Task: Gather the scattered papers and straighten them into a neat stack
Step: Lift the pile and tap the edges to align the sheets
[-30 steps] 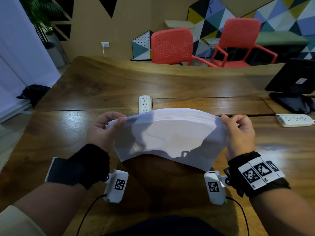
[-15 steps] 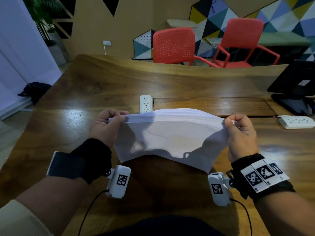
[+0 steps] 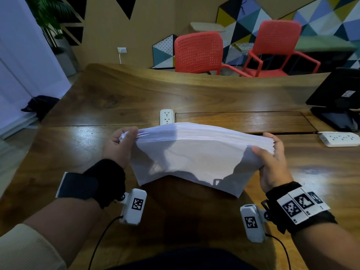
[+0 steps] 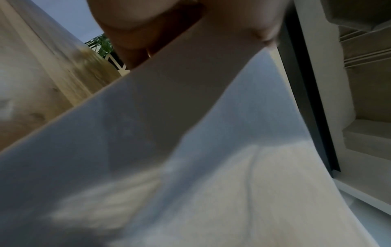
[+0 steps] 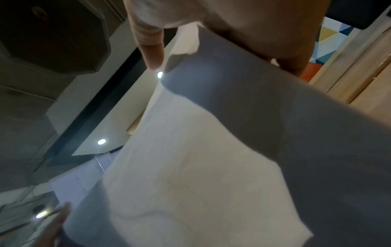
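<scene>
**Paper stack held above a wooden table**

A stack of papers is held in the air between both hands, over the near part of a glossy brown wooden table. The left hand is closed on the stack's left end, thumb pinched over the top edge. The right hand grips the right end, thumb on the near face and fingers behind. The stack bows upward in the middle, and its sheet ends are fanned unevenly at the right. From the wrist views only the pale underside of the papers and blurred fingers are seen.

Black bands with printed square markers are worn on both wrists; no legible writing is made out.

Just behind the stack a white socket strip is set into the table beside a recessed wooden panel. A second socket strip lies to the right, with a black monitor behind it bearing a small white label too small to read.

Beyond the table two red chairs stand before a wall of coloured triangles. A plant and a wall outlet are seen far left.
</scene>
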